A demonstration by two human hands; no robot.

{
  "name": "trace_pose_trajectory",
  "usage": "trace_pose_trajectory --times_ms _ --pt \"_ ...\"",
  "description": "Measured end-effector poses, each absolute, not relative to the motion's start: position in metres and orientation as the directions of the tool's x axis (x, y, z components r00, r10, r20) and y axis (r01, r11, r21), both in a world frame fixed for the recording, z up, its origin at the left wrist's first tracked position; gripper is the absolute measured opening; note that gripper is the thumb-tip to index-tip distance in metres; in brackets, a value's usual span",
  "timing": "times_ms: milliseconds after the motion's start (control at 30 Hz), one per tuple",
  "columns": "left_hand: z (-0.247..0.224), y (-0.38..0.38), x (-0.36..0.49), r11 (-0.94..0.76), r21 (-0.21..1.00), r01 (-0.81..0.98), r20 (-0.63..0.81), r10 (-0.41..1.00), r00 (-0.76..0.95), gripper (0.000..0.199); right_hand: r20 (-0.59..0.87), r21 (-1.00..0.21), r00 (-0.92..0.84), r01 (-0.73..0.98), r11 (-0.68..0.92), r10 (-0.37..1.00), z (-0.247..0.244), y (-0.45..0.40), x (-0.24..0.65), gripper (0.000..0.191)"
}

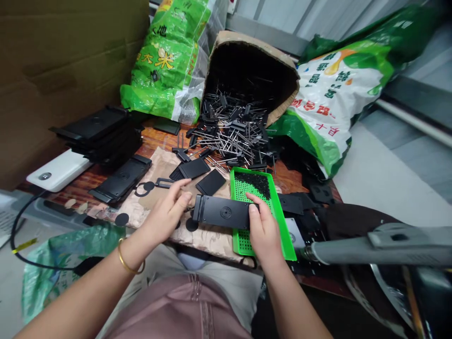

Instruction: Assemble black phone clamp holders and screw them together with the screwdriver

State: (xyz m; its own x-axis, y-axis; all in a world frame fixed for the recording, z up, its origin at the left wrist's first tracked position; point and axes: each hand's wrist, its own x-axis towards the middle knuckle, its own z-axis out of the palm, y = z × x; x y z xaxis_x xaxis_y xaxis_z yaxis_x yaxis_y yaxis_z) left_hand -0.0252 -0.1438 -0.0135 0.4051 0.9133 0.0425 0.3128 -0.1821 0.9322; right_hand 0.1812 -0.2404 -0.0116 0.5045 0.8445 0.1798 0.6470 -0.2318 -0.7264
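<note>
My right hand grips the right end of a black plastic phone-holder plate, with the thumb on top. The plate's left end lies close to my left hand. Its fingers are curled around the end of a black plastic ring piece. Just beyond the plate is a green perforated tray holding black granules, and its near part runs under my right hand. Crumpled brown paper lies beneath the plate, with small black discs on it.
A tipped cardboard box spills several black-headed metal pins across the wooden table. Stacked black holders and a white power bank lie left. Green rice sacks stand behind, and a grey tool juts in at right.
</note>
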Motion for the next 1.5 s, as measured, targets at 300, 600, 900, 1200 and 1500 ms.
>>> trace_pose_trajectory --times_ms 300,600,900,1200,1500 --pt "-0.003 -0.146 -0.044 -0.316 0.828 0.463 0.117 0.905 0.409 0.034 0.225 -0.715 0.488 0.67 -0.198 0.843 -0.005 -0.249 0.184 0.041" --pt "-0.005 -0.145 -0.044 -0.158 0.91 0.383 -0.037 0.89 0.454 0.047 0.178 -0.711 0.451 0.673 -0.202 0.875 -0.007 -0.238 0.175 0.042" --pt "-0.006 -0.161 -0.05 -0.212 0.867 0.452 0.001 0.906 0.424 0.033 0.13 -0.704 0.477 0.661 -0.258 0.869 -0.003 -0.247 0.184 0.049" --pt "0.026 -0.164 -0.053 -0.622 0.513 0.591 0.161 0.746 0.646 0.076 0.146 -0.632 0.294 0.763 -0.139 0.945 -0.025 -0.228 0.174 0.053" --pt "0.073 -0.134 -0.062 -0.541 0.238 0.807 0.104 0.84 0.532 0.054 0.226 -0.761 0.254 0.648 0.008 0.94 -0.01 -0.214 0.167 0.057"
